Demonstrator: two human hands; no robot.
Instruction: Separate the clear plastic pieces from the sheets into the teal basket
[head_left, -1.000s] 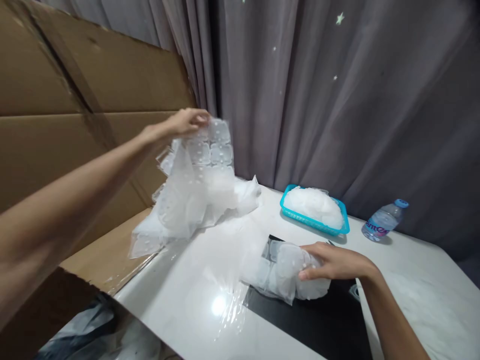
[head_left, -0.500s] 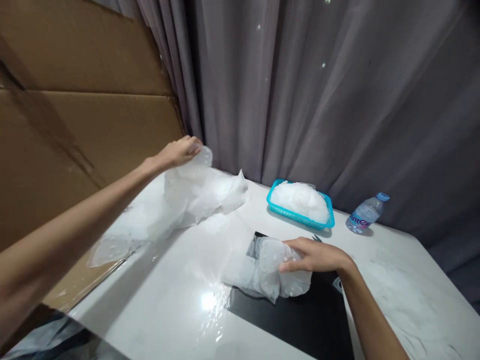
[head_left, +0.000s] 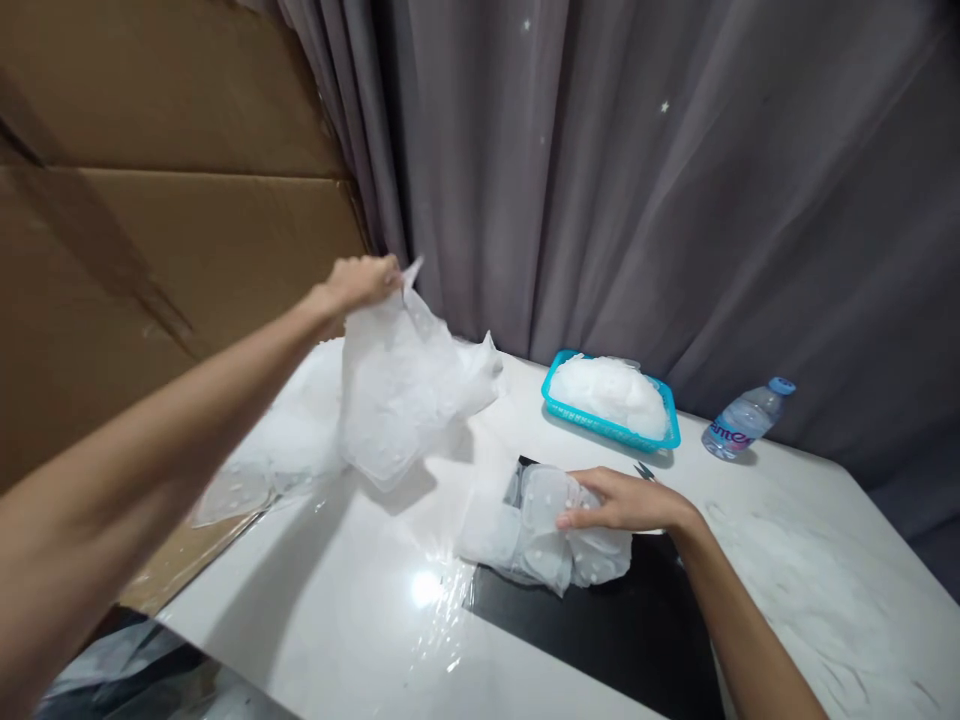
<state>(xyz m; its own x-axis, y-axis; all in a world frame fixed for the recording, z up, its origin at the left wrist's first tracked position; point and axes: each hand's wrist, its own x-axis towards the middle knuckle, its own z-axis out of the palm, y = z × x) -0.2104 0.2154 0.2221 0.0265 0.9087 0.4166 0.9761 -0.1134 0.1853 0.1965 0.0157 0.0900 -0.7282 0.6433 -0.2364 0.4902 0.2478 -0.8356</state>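
Above the desk (head_left: 360, 620), the left hand (head_left: 360, 282) pinches a clear plastic sheet (head_left: 394, 390), lifting it. The right hand (head_left: 619, 500) lies closed over a folded plastic bundle (head_left: 544, 540) beside the blue basket (head_left: 611, 428).

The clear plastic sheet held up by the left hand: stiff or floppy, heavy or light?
Probably floppy: pinched at its top by the left hand, the plastic sheet hangs down in folds. Likely light, since a fingertip pinch carries it. Possibly slippery: its surface looks glossy.
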